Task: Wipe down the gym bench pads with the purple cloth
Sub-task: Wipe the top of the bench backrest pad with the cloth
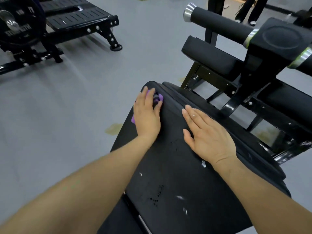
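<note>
Purple cloth (160, 97) | under flat left hand (147, 114), orientation unclear | right hand (207, 137) flat on pad (168, 166)

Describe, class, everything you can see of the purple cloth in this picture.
The purple cloth is small, soft-looking and bunched, mostly hidden under the left hand, whose straight fingers press it onto the far end of the black bench pad. Purple shows between the fingertips and as a scrap by the hand's outer edge. Its full shape cannot be told.
</note>
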### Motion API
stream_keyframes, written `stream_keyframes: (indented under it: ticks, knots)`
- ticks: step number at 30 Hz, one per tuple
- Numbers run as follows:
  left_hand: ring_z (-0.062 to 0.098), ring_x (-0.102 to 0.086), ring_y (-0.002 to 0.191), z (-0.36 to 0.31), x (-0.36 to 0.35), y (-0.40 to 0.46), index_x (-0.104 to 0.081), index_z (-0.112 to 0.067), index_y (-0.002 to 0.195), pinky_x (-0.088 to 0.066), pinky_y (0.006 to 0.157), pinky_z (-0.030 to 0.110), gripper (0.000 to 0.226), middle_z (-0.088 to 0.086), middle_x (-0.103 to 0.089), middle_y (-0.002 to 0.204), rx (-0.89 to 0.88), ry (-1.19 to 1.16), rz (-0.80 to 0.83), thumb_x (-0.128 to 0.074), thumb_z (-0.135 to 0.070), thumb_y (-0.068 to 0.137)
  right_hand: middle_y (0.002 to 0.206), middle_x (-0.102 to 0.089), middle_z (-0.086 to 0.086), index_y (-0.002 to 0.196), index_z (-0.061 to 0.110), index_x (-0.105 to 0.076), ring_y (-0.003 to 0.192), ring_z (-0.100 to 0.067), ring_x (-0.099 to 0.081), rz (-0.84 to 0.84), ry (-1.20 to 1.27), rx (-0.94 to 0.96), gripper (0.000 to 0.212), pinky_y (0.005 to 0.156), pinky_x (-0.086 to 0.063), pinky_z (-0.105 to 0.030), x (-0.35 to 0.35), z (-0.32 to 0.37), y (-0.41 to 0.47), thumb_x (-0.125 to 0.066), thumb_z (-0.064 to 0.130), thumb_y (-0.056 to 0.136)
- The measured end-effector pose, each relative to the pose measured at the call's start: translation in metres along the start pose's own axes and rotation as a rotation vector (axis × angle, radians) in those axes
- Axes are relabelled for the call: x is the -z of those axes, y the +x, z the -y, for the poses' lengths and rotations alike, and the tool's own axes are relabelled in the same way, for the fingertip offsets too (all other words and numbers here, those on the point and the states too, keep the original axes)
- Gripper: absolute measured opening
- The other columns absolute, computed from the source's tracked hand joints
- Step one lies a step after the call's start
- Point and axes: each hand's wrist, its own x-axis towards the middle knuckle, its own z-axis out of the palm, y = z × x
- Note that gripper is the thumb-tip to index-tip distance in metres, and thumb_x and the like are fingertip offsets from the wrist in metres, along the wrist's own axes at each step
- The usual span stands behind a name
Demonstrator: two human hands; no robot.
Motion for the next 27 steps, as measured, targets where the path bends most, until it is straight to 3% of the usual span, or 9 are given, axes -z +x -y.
stream_keyframes:
  ticks: [3, 6, 11, 15, 18, 21, 23, 27]
  knots:
    - [0.017, -0.029, 0.137, -0.005, -0.006, 0.008, -0.042, -0.021, 0.138, -0.024, 0.115, 0.031, 0.043, -0.001, -0.031, 0.150, 0.062, 0.010, -0.062, -0.047, -0.027, 0.096, 0.143, -0.046, -0.009, 0.139, 0.005, -0.042, 0.127, -0.019, -0.048, -0.001, 0.033, 0.017, 0.054, 0.108, -0.036, -0.030, -0.002, -0.002, 0.000, -0.031, 0.033, 0.095]
    - [0.017, -0.022, 0.142, 0.001, -0.002, -0.029, -0.040, -0.023, 0.139, -0.017, 0.118, 0.033, 0.044, -0.003, -0.028, 0.152, -0.037, 0.050, -0.007, -0.047, -0.025, 0.096, 0.142, -0.046, -0.010, 0.139, 0.005, -0.042, 0.129, -0.019, -0.046, 0.021, -0.004, 0.039, 0.055, 0.110, -0.033, -0.031, -0.002, -0.002, -0.001, -0.028, 0.034, 0.095]
    - [0.013, -0.016, 0.144, 0.022, 0.007, -0.100, -0.039, -0.026, 0.140, -0.007, 0.118, 0.031, 0.047, -0.007, -0.026, 0.153, -0.060, 0.048, 0.090, -0.049, -0.024, 0.095, 0.142, -0.045, -0.012, 0.137, 0.002, -0.044, 0.130, -0.022, -0.046, 0.074, -0.038, 0.021, 0.053, 0.113, -0.026, -0.032, 0.003, 0.006, -0.002, -0.023, 0.029, 0.095]
    - [0.015, -0.012, 0.145, 0.028, 0.005, -0.074, -0.034, -0.025, 0.143, -0.002, 0.117, 0.028, 0.047, -0.006, -0.021, 0.155, -0.083, 0.081, 0.089, -0.045, -0.029, 0.097, 0.147, -0.039, -0.009, 0.138, 0.005, -0.042, 0.135, -0.020, -0.040, 0.080, -0.029, -0.058, 0.057, 0.111, -0.024, -0.032, -0.005, 0.039, -0.003, -0.022, 0.034, 0.094]
    - [0.019, -0.019, 0.143, 0.030, 0.001, -0.029, -0.036, -0.022, 0.142, -0.015, 0.118, 0.034, 0.046, -0.001, -0.022, 0.154, -0.096, 0.114, 0.020, -0.043, -0.031, 0.097, 0.152, -0.029, -0.006, 0.143, 0.008, -0.033, 0.139, -0.017, -0.031, 0.028, -0.078, -0.071, 0.058, 0.112, -0.019, -0.032, -0.010, 0.042, -0.001, -0.017, 0.036, 0.095]
    - [0.020, -0.026, 0.139, 0.033, -0.003, 0.002, -0.039, -0.021, 0.139, -0.023, 0.114, 0.035, 0.044, 0.001, -0.027, 0.152, -0.142, 0.130, -0.042, -0.042, -0.032, 0.097, 0.158, -0.004, -0.002, 0.149, 0.012, -0.011, 0.146, -0.014, -0.008, 0.010, -0.101, -0.021, 0.054, 0.115, -0.002, -0.029, -0.012, 0.039, -0.003, -0.015, 0.036, 0.101]
    - [0.018, -0.027, 0.138, 0.039, -0.002, -0.007, -0.039, -0.024, 0.139, -0.023, 0.114, 0.033, 0.043, -0.003, -0.027, 0.152, -0.217, 0.104, -0.033, -0.043, -0.031, 0.097, 0.158, 0.009, 0.000, 0.150, 0.014, 0.001, 0.146, -0.013, 0.005, 0.010, -0.064, -0.025, 0.056, 0.115, 0.005, -0.028, -0.010, 0.040, -0.003, -0.014, 0.037, 0.101]
    - [0.012, -0.016, 0.143, 0.073, 0.016, -0.074, -0.037, -0.028, 0.141, -0.011, 0.117, 0.028, 0.045, -0.009, -0.023, 0.153, -0.332, 0.078, 0.062, -0.046, -0.028, 0.096, 0.157, 0.014, -0.002, 0.149, 0.012, 0.005, 0.145, -0.014, 0.011, 0.044, -0.006, -0.097, 0.057, 0.116, 0.008, -0.030, -0.010, 0.060, -0.007, -0.014, 0.038, 0.101]
